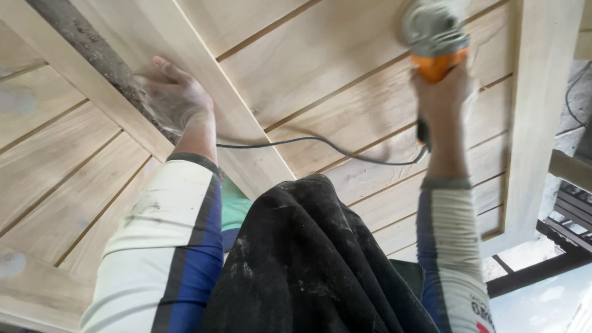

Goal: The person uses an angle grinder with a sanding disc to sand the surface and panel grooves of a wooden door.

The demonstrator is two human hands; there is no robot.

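Note:
A pale wooden panelled door (320, 68) lies flat under me, with grooved planks and a raised cross rail. My left hand (174, 94) rests palm-down on that rail, dusted with sawdust, beside a dark dusty gap. My right hand (443, 92) grips the orange body of a power sander (435, 38), whose grey head presses on the planks at the upper right. Its black cord (320, 147) runs across the wood between my arms. Both forearms wear white and blue sleeves.
A black dusty cloth (308, 259) hangs in front of my chest, hiding the near part of the door. The door's frame edge (542, 123) runs along the right. Beyond it are dark metal bars (555, 246) and a concrete floor.

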